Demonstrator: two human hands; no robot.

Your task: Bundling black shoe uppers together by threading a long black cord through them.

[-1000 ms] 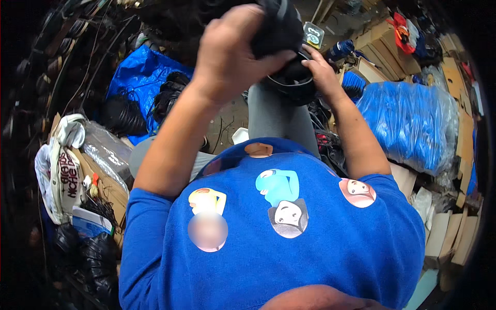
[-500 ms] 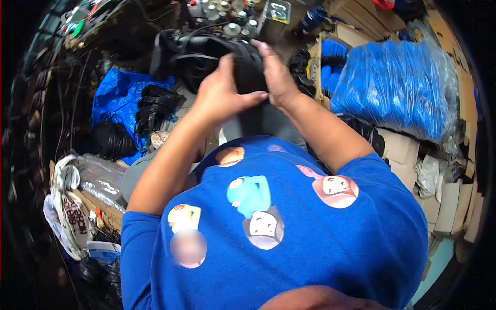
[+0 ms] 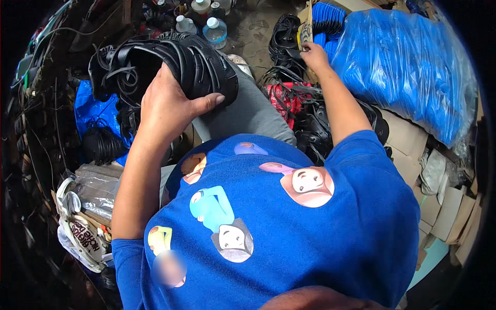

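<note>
My left hand [image 3: 168, 106] grips a stack of black strappy sandals [image 3: 170, 64], held up over my left knee. My right hand [image 3: 313, 53] reaches out to the right, fingers on the edge of a cardboard piece [image 3: 306, 31] that stands beside blue soles [image 3: 326, 18]. Below that hand lies a heap of black sandal straps [image 3: 289, 93] on a red cloth. My blue printed shirt fills the lower picture.
A big blue plastic bag of soles [image 3: 413, 67] lies at the right over flat cardboard boxes [image 3: 408, 144]. Plastic bottles [image 3: 213, 28] stand at the top. At left are a blue bag [image 3: 95, 111], more black straps [image 3: 101, 144] and a white printed bag [image 3: 77, 232].
Both hands held the black sandals before. Now my right hand has let go and reached right to the cardboard, while my left hand keeps the sandals and has lowered them.
</note>
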